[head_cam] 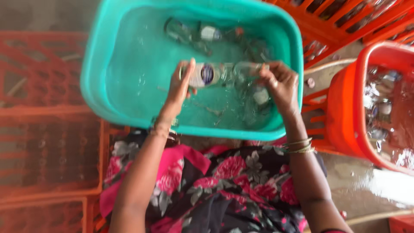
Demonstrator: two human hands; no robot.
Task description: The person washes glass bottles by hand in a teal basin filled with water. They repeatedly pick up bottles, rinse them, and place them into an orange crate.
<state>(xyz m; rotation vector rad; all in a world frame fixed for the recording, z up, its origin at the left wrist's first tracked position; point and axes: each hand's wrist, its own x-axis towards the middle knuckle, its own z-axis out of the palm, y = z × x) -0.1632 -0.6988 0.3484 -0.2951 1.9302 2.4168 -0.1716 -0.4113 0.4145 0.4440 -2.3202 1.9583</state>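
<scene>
A clear glass bottle [217, 74] with a dark oval label lies sideways over a teal plastic basin [97, 82] full of water. My left hand [180, 88] grips the bottle's base end. Around the neck end, my right hand [280, 84] is closed. Several other clear bottles [202, 33] float or lie under the water at the basin's far side and beneath my right hand. The basin rests just past my knees, which are covered by a pink and black floral cloth.
Orange plastic crates [47, 129] are stacked at the left, and more of them [345, 17] stand at the top right. An orange tub [345, 108] at the right holds water and several more bottles. The ground at the lower right is wet.
</scene>
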